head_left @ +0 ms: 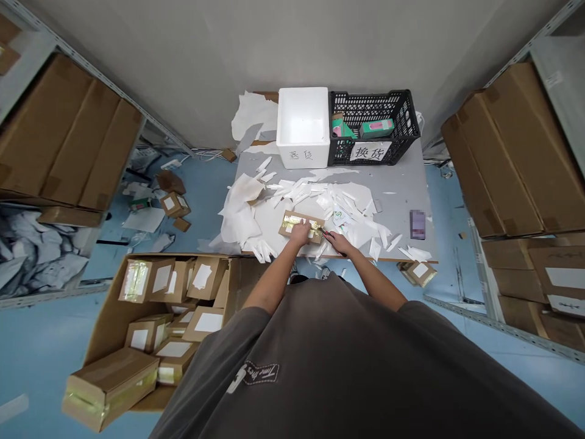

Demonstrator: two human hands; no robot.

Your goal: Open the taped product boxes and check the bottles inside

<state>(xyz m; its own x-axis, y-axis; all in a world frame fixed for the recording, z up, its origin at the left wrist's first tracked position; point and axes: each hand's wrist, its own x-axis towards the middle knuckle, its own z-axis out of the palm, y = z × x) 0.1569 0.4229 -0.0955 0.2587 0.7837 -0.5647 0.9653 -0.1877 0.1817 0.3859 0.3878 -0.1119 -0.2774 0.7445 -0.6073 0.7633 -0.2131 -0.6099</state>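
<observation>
Head view: your left hand [300, 232] has its fingers clamped over the taped cardboard box [287, 225], long axis along the table [402, 189] edge. Your right hand [339, 243], nearer the box's right end, clenches a small cutter [326, 233].

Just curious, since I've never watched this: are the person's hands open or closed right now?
Left hand: pressed on the taped cardboard box; whether it grips cannot be told.
Right hand: closed, holding a small cutter at the box's edge.

Black plastic crate [375, 100] (labelled) beside a white foam box [301, 155].
</observation>
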